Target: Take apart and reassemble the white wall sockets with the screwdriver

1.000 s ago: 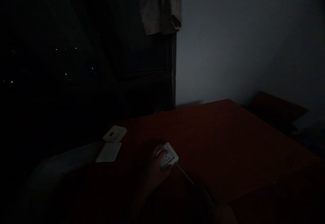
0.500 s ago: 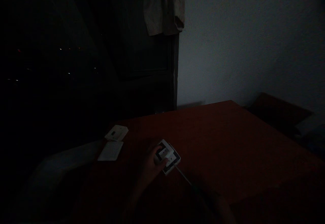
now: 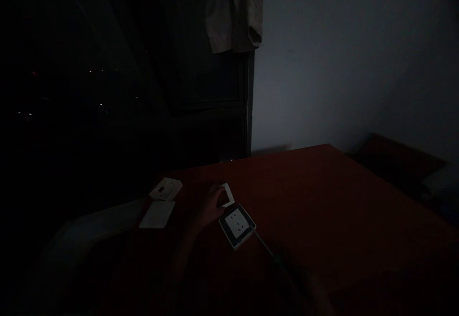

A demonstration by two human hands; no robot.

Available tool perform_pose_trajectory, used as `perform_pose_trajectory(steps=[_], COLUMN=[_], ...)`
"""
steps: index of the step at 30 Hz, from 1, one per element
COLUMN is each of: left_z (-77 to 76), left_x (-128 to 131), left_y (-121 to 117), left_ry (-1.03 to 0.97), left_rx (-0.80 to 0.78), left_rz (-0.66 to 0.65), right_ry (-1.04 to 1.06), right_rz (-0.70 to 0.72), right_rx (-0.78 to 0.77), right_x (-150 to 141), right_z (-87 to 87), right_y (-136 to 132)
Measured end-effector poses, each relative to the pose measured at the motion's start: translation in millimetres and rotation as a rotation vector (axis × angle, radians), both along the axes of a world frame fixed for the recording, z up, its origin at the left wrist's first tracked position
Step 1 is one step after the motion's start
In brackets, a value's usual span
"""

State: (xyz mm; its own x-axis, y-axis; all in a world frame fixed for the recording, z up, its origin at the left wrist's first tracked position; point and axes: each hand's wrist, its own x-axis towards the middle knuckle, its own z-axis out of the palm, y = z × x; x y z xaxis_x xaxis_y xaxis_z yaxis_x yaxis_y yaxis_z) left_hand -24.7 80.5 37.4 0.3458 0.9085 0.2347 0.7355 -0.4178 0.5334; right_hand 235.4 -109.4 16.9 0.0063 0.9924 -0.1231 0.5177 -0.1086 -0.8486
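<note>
A square wall socket [image 3: 237,224] with a white slotted face and a dark surround lies on the reddish-brown table [image 3: 294,187]. Just beyond it, my left hand [image 3: 212,207] grips a white socket frame [image 3: 228,194] by its left side, thumb and fingers closed on it. From the lower right a screwdriver [image 3: 263,242] slants in, its thin shaft reaching the socket's right edge. My right hand [image 3: 304,282] is around the screwdriver's dark handle, though deep shadow hides most of the fingers.
Two pale flat pieces lie at the table's left: a plate with a dark slot [image 3: 167,189] and a plain white plate [image 3: 157,214]. A dark window with a curtain [image 3: 234,15] stands behind, beside a pale wall [image 3: 340,58]. The room is very dim.
My left hand has lifted the white frame off the socket and moved it away, up and left, baring the socket's face. The screwdriver tip stays near the socket's right edge.
</note>
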Motion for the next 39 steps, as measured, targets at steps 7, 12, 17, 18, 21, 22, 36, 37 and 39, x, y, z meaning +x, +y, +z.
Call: perform_pose_trajectory(steps=[7, 12, 17, 18, 21, 22, 36, 37, 39], left_z=[5.4, 0.5, -9.0, -11.6, -17.9, -18.9, -23.4, -24.0, -25.3], left_x=[15, 19, 30, 33, 39, 39, 23, 24, 25], left_y=[9, -20, -71, -79, -92, -94, -109, -109, -109], left_ry=[-0.019, -0.066, -0.171, -0.188, -0.194, -0.198, -0.26, -0.263, -0.26], left_rx=[-0.013, -0.046, -0.157, -0.173, -0.212, -0.222, -0.166, -0.163, -0.167], left_rz=[-0.051, 0.023, 0.067, 0.085, 0.112, 0.111, -0.008, 0.007, 0.024], right_ry=[-0.005, 0.121, 0.219, 0.222, 0.21, 0.201, -0.089, -0.076, -0.058], right_rz=[-0.005, -0.019, -0.035, -0.038, -0.036, -0.031, 0.049, 0.064, 0.051], right_rx=[0.008, -0.058, -0.141, -0.128, -0.099, -0.098, 0.096, 0.158, 0.25], right_x=[2, 9, 12, 12, 11, 12, 45, 43, 38], right_z=[1.7, -10.2, -14.7, -13.1, -6.0, -3.5, 65.1, 74.5, 90.9], right_y=[-2, 2, 7, 8, 9, 10, 35, 40, 49])
